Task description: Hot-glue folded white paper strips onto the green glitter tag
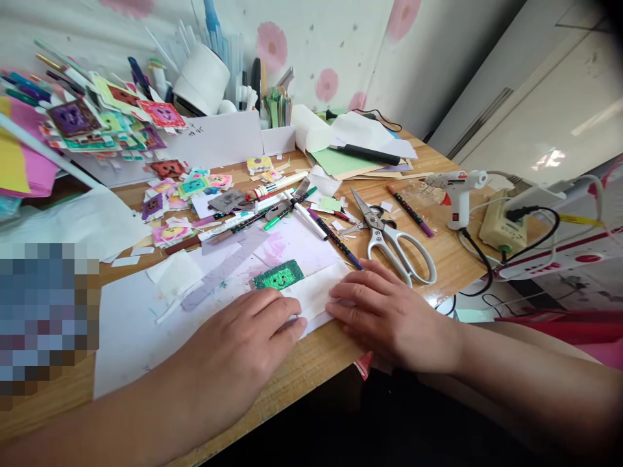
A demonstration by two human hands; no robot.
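Paper strip (314,290) lies on white sheet (126,350) at near edge of worktop (311,360), green face dwg (280,277) at its left. L hand (250,331) at strip's near-left edge, R hand (394,318) on right end, prob. to keep it flat; can't tell if either grip's clamped. Scissors (374,222) just far of R hand, prob. for quick reach.

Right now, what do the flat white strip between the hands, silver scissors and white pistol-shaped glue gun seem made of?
White strip: probably matte paper, thin and without shine.
Silver scissors: likely satin metal, from their grey gleam.
Glue gun: apparently plastic, from its smooth moulded body.
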